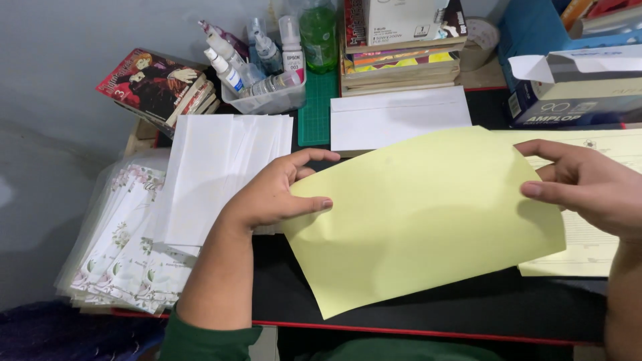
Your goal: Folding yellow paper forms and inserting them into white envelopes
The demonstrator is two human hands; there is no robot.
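Note:
A pale yellow sheet of paper (428,214) is held tilted over the black desk mat (401,307). My left hand (277,190) pinches its left edge, thumb on top. My right hand (588,187) grips its right edge between thumb and fingers. Under the right hand lies a stack of more yellow printed sheets (588,251). A fan of white envelopes (217,170) lies just left of my left hand. A single white envelope (398,117) lies behind the sheet.
Floral cards in clear sleeves (124,244) lie at the left. At the back stand a tray of ink bottles (261,63), a green bottle (319,33), stacked books (401,57), comic books (160,87) and an open envelope box (575,87). A green cutting mat (315,107) lies between them.

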